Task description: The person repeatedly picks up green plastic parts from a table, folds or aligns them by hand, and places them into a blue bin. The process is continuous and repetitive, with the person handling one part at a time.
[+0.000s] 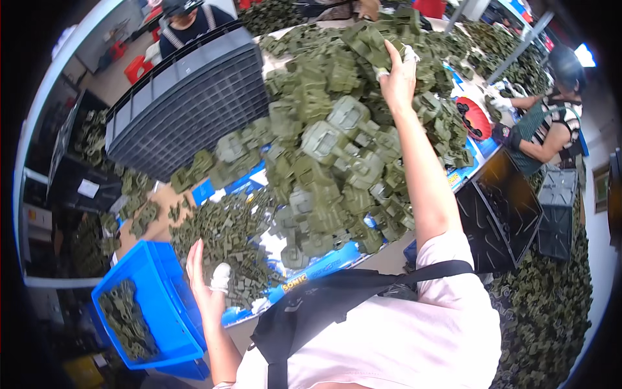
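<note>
My right hand (pixel 398 79) is stretched far out over a big heap of olive-green molded plastic parts (pixel 324 194). Its thumb and fingers close on the edge of a boxy olive-green plastic part (pixel 368 45) at the heap's far side; white wrapping covers some fingertips. My left hand (pixel 206 285) is held open with nothing in it, between a blue bin (pixel 165 259) and a spread of small green pieces (pixel 227 227). White wrapping is on its thumb. Paler, larger green parts (pixel 327 136) lie in the middle of the heap.
A large dark grey crate (pixel 194 104) stands on the table at the far left. A red bowl (pixel 474 118) sits at the right, beside a co-worker (pixel 551 117). Black crates (pixel 499 207) stand below them. Another person (pixel 188 26) is behind the grey crate. Green parts (pixel 544 311) cover the lower right.
</note>
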A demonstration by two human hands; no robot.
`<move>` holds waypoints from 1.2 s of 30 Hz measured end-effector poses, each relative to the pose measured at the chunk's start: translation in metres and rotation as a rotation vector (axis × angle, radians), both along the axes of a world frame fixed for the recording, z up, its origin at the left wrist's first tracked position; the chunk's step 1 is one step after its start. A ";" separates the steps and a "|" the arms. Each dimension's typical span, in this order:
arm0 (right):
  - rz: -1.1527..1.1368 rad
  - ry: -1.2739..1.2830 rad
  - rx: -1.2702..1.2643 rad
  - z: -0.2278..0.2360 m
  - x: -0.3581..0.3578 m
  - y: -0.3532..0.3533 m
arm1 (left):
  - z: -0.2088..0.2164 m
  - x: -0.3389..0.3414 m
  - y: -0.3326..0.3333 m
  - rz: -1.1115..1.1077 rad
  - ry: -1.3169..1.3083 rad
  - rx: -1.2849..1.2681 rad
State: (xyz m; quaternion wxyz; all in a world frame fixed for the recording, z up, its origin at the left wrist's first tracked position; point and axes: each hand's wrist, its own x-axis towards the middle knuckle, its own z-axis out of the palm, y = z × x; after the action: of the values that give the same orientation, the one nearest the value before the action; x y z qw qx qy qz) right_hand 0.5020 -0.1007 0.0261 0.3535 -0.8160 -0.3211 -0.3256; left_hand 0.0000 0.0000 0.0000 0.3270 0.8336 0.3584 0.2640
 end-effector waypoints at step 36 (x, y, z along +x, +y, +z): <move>1.462 -0.167 -0.658 -0.009 -0.613 0.154 | -0.059 -0.351 0.119 -0.211 -0.076 -0.846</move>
State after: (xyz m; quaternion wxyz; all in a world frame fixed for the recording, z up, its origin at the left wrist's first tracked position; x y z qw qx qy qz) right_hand -0.1111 0.0536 0.0171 0.1934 -0.4345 -0.8787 0.0395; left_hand -0.3513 0.1188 -0.0594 0.6778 0.6480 0.3357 0.0898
